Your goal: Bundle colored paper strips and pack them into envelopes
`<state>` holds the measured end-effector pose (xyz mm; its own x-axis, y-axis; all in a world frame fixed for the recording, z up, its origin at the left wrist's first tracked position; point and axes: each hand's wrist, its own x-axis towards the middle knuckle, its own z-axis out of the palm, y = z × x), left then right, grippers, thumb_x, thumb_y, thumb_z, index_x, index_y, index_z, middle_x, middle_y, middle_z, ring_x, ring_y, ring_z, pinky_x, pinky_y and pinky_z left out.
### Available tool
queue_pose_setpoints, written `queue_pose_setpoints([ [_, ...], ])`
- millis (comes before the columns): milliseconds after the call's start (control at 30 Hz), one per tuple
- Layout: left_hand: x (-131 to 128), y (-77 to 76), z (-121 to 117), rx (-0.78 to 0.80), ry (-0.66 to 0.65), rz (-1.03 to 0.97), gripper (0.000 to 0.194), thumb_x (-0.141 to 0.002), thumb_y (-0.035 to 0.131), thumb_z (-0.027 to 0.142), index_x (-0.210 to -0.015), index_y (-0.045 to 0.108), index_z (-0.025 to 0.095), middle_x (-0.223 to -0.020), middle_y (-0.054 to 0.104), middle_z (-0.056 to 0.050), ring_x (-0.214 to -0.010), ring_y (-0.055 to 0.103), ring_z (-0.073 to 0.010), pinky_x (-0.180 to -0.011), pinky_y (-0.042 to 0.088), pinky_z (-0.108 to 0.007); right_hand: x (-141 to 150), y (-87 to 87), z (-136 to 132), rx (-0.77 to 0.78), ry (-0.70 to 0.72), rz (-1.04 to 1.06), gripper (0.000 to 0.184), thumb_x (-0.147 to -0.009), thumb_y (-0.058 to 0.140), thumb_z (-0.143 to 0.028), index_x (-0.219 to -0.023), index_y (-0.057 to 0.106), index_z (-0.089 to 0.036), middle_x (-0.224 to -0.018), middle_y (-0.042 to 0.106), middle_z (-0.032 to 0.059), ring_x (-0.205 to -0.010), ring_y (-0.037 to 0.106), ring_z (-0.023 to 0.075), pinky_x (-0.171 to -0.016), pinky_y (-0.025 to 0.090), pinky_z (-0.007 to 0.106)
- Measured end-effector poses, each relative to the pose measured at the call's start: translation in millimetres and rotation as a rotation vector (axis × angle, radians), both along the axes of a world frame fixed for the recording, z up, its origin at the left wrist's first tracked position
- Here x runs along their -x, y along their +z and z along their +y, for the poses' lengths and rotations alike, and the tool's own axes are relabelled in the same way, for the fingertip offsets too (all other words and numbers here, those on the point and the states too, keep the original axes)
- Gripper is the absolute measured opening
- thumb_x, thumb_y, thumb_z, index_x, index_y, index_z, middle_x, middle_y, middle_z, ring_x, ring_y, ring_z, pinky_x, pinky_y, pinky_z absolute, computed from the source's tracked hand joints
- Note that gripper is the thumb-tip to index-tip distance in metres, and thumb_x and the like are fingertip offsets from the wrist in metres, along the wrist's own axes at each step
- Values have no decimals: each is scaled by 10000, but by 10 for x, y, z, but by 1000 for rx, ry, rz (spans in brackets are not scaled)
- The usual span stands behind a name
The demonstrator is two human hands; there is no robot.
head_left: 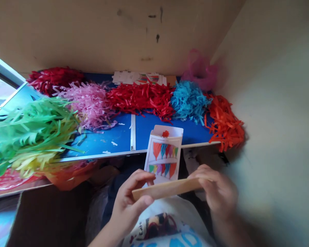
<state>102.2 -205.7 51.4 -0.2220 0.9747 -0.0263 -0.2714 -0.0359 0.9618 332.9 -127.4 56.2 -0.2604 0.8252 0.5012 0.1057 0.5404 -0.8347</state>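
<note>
Both hands hold a flat tan strip that looks like cardboard or wood (pixel 170 188), level in front of my body. My left hand (pixel 131 199) is closed on its left end, thumb below and fingers above. The other end is pinched in my right hand (pixel 217 190), which is slightly blurred. Just beyond the strip, a white printed box (pixel 164 154) with pictures of coloured tassel garlands leans at the table's front edge. Its top flap stands open, and a bit of red-orange paper shows at the opening. The strip and my left fingers cover its lower part.
Shredded paper piles line the blue table (pixel 157 128): green (pixel 33 127), pink (pixel 89 103), dark red (pixel 55 79), red (pixel 141 97), blue (pixel 190 99) and orange (pixel 225 121). Flat printed cards (pixel 139 78) and a pink plastic bag (pixel 201 73) lie at the back. A wall stands close on the right.
</note>
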Motion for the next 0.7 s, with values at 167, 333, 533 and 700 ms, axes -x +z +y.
queue_pose_setpoints([
  [167, -27, -25, 16, 0, 13, 141, 62, -805, 731, 260, -817, 791, 257, -792, 673, -38, -781, 646, -163, -662, 507, -222, 19, -23, -30, -5, 22, 9, 155, -888, 585, -120, -943, 676, -233, -806, 726, 38, -699, 668, 214, -737, 511, 419],
  [333, -12, -71, 4, -39, -1, 130, 85, -823, 713, 248, -837, 795, 266, -770, 677, -36, -790, 646, -174, -663, 504, -243, 21, -30, -31, 5, 47, -10, 142, -902, 575, -135, -945, 669, -231, -805, 726, 31, -688, 668, 201, -729, 515, 406],
  [533, -11, -7, 42, -183, 25, 314, 134, -849, 665, 171, -849, 776, 244, -735, 672, -26, -729, 641, -161, -675, 519, -263, 11, 83, 68, 109, -33, -222, 123, -932, 576, -251, -1028, 652, -245, -940, 742, 46, -838, 697, 212, -724, 534, 345],
  [700, -82, 128, 89, -362, 14, 579, 189, -839, 631, 82, -930, 747, 200, -753, 669, -35, -731, 650, -153, -721, 541, -265, 291, 442, -12, -326, -19, -595, 248, -911, 621, -237, -1157, 630, -210, -1117, 732, 78, -1067, 659, 239, -1051, 335, 454],
])
